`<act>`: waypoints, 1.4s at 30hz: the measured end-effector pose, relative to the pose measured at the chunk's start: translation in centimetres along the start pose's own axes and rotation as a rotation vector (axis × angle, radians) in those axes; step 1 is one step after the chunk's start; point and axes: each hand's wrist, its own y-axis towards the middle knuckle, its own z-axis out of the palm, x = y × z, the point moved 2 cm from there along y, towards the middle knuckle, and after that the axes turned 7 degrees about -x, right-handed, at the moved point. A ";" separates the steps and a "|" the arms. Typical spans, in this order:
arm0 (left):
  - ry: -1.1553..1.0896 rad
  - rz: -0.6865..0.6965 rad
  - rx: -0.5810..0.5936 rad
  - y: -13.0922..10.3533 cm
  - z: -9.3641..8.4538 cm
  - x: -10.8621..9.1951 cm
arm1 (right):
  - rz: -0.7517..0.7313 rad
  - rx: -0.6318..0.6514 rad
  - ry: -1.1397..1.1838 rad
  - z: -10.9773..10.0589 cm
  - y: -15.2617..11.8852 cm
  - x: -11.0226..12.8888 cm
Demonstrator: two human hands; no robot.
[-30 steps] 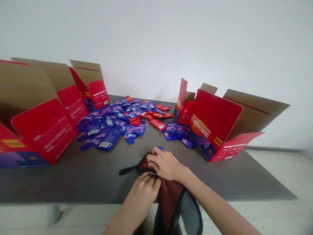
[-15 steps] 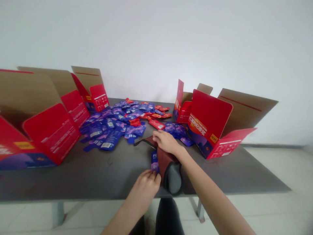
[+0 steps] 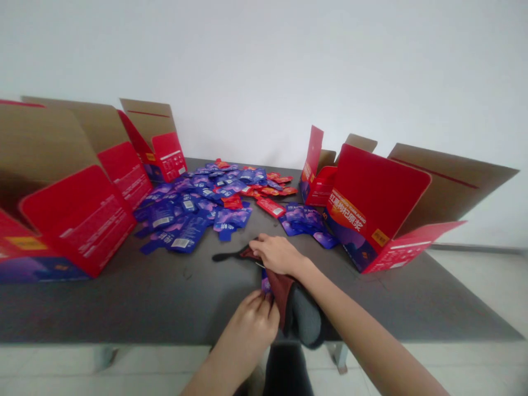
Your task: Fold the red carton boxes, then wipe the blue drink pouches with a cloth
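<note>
A maroon cloth item with black edging and a grey padded end [image 3: 282, 292] lies at the table's front edge, a thin black strap [image 3: 225, 256] reaching out from it to the left. My right hand [image 3: 278, 253] is closed over its upper part. A purple sachet [image 3: 265, 281] shows partly beneath the cloth, between my two hands. My left hand [image 3: 256, 319] is closed with its fingertips on the sachet's lower end, against the cloth's left edge. How much of the sachet lies under the cloth is hidden.
A heap of purple sachets [image 3: 193, 206] and red sachets [image 3: 233, 202] covers the table's back middle. More purple sachets [image 3: 305, 218] lie by an open red carton [image 3: 371, 209] on the right. Other open cartons [image 3: 78, 220] stand at the left and back right.
The cloth's grey end has swung right and past the table's front edge. Its strap now stretches further left, and less of the sachet shows. The view has shifted slightly.
</note>
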 end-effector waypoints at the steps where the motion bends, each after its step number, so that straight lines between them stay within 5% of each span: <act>1: -0.016 -0.011 0.016 0.2 -0.1 0.1 | 0.032 -0.016 0.002 0.1 0.7 -0.7; 5: -0.066 -0.077 0.095 1.0 -0.4 0.4 | 0.096 -0.080 0.020 -1.2 1.1 -2.5; 11: 0.008 -0.038 0.021 0.8 0.0 0.1 | -0.027 -0.247 0.222 -5.3 -4.3 -0.1; 16: 0.044 -0.032 0.038 0.6 0.2 -0.1 | -0.134 -0.014 0.071 -2.6 -5.0 2.0; 24: -0.073 -0.033 -0.033 0.7 -0.2 0.5 | 0.080 -0.079 -0.009 0.0 0.8 -1.7; 28: -0.448 -0.413 -0.284 0.2 -1.1 2.5 | 0.192 -0.300 0.026 -3.0 -0.4 -3.2; 32: -0.877 -0.833 -0.573 -1.0 -1.1 3.9 | 0.273 -0.960 0.213 -9.3 -4.3 -3.9; 34: -0.792 -0.887 -0.551 -1.5 -0.8 3.7 | 0.265 -1.159 0.257 -11.8 -6.2 -3.7; 36: -0.486 -0.844 -0.487 -1.8 -0.8 2.9 | 0.248 -1.206 0.268 -13.1 -7.4 -3.0; 39: -0.059 -0.698 -0.455 -2.1 -1.3 1.6 | 0.207 -1.162 0.294 -13.3 -8.3 -1.7; 42: 0.136 -0.573 -0.441 -2.0 -2.3 1.2 | 0.176 -1.073 0.325 -12.3 -8.7 -0.8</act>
